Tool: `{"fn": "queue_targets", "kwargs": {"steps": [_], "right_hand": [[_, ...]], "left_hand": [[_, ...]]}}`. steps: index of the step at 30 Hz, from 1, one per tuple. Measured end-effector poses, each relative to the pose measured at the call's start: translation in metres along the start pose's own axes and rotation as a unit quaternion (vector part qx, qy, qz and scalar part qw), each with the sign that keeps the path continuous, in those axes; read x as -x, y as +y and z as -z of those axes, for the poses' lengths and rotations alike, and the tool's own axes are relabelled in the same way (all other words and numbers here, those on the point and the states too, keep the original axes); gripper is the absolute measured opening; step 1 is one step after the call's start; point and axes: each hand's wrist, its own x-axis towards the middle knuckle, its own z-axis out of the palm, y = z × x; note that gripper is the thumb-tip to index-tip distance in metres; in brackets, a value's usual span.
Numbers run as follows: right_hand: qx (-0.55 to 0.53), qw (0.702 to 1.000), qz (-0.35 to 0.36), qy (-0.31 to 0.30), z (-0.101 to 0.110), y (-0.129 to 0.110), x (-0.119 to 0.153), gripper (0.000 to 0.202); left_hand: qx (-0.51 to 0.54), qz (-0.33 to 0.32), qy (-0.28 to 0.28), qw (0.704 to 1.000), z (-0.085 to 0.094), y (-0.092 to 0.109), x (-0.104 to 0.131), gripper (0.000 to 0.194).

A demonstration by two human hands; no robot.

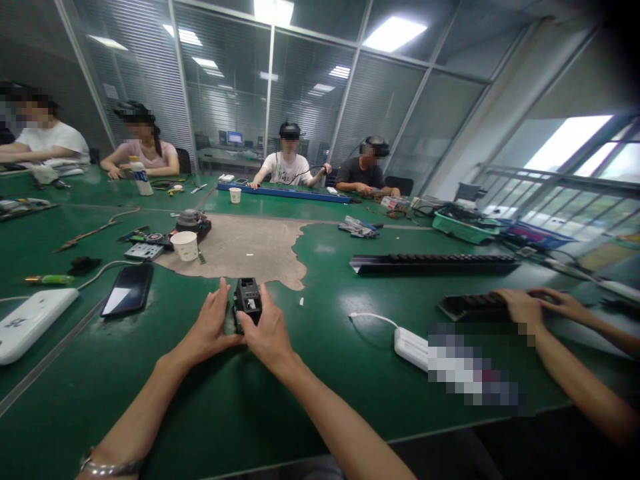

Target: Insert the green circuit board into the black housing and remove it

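Note:
A small black plastic box with slots and a light-coloured part in its face sits in front of me on the green table. My right hand grips it, thumb across the near face and index finger along the right side. At the box's left is my left hand, fingers stretched out and spread apart, its thumb reaching under the near end. Whether that thumb touches the box I cannot tell. The underside of the box is hidden.
A paper cup, a phone and a white power bank lie to the left. Rightward are a long black strip, a white adapter with cable and a co-worker's hands on another strip. Several people sit across the table.

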Motion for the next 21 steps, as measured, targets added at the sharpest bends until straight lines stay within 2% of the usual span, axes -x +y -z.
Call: {"fn": "queue_targets", "kwargs": {"steps": [7,11,15,18,21], "right_hand": [[0.073,0.997,0.004,-0.028,-0.013,-0.005,-0.004,0.067],[0.117,0.992,0.001,-0.041,-0.019,0.003,0.002,0.066],[0.139,0.989,0.009,-0.043,-0.02,0.007,0.008,0.069],[0.153,0.986,-0.005,-0.06,-0.016,0.001,0.007,0.066],[0.169,0.983,-0.018,-0.077,-0.013,-0.007,0.005,0.064]], "left_hand": [[0.031,-0.014,0.005,0.999,-0.003,-0.002,0.0,0.127],[0.088,0.009,0.017,0.996,0.001,0.0,-0.001,0.124],[0.143,0.031,-0.006,0.989,0.008,-0.001,0.0,0.122],[0.228,0.056,-0.013,0.972,0.01,-0.003,-0.002,0.121],[0.334,0.064,-0.008,0.94,0.014,-0.003,-0.006,0.115]]}}
